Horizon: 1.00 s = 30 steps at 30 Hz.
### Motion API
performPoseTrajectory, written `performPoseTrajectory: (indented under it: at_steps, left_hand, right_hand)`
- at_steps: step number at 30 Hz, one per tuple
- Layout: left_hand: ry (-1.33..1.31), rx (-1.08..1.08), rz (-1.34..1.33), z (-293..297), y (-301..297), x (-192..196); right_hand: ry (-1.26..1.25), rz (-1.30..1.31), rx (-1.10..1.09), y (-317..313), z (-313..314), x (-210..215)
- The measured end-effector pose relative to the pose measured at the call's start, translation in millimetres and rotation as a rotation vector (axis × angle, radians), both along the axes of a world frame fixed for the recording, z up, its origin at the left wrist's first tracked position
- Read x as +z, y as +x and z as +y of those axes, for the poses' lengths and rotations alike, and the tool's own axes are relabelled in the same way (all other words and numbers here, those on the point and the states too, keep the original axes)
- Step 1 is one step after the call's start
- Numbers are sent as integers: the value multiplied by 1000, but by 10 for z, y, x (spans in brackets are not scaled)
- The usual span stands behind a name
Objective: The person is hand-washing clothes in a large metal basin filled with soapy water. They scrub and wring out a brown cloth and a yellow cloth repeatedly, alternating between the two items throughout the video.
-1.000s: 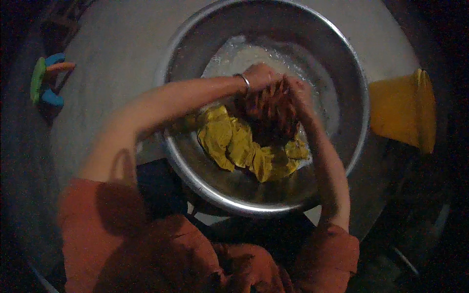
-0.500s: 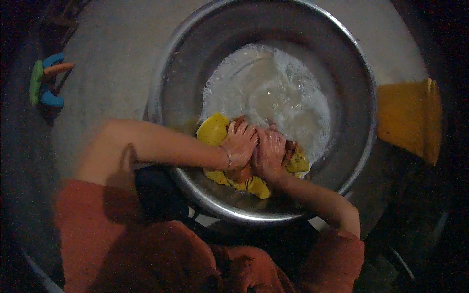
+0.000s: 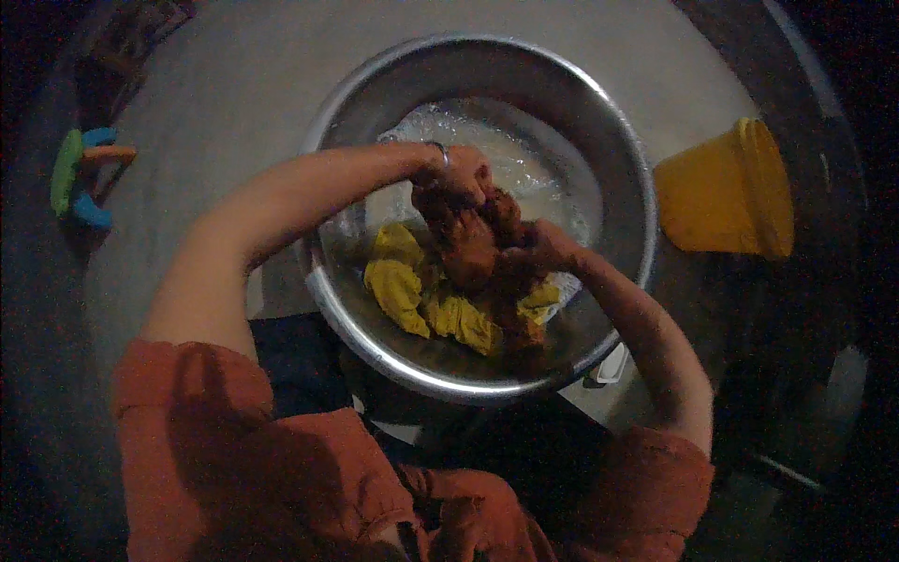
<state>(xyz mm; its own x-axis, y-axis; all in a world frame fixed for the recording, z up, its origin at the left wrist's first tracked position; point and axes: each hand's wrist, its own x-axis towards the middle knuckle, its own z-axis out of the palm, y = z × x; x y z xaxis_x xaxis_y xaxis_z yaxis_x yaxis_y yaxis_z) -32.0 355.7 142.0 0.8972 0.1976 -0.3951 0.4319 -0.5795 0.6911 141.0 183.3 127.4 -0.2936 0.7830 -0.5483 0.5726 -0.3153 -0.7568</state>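
Note:
A wide metal basin [image 3: 478,387] holds soapy water [image 3: 538,159]. Over the water, my left hand [image 3: 461,175] is closed in a fist round a bunched reddish-brown cloth [image 3: 466,245]. Lower and to the right, my right hand [image 3: 541,248] grips another part of the same wet cloth, its fingers partly hidden by the folds. Yellow cloth [image 3: 398,290] lies crumpled below my hands, along the near side of the basin. Whether the yellow and brown parts are one piece I cannot tell.
A yellow-orange bucket [image 3: 716,197] lies tipped beside the basin on the right. On the floor at far left is a green, blue and orange plastic object [image 3: 89,178]. A small white thing [image 3: 612,363] shows by the basin's near right rim.
My hands, pressed side by side on the cloth before, have lifted a brown bunch upward and moved apart, the left one farther away. The view has shifted, too.

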Motion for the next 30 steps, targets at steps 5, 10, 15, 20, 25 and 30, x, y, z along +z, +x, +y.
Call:
performPoseTrajectory:
  at_steps: [5,10,15,20,25,30]
  left_hand:
    - [-325,-18,-269,214,-217,587]
    - [-149,82,33,196,-543,550]
    - [380,-162,495,47,-529,-117]
    - [335,71,-582,-447,-247,-333]
    - [-298,207,-226,-610,-13,-401]
    - [-300,775,-131,-313,-466,-486]
  right_hand:
    - [192,12,-17,27,-349,1313]
    - [781,76,-226,485,-216,1586]
    - [606,83,-377,608,-241,1152]
    - [470,208,-377,421,-60,966]
    - [538,279,-285,621,463,990]
    - [632,-557,-399,1167,581,-174]
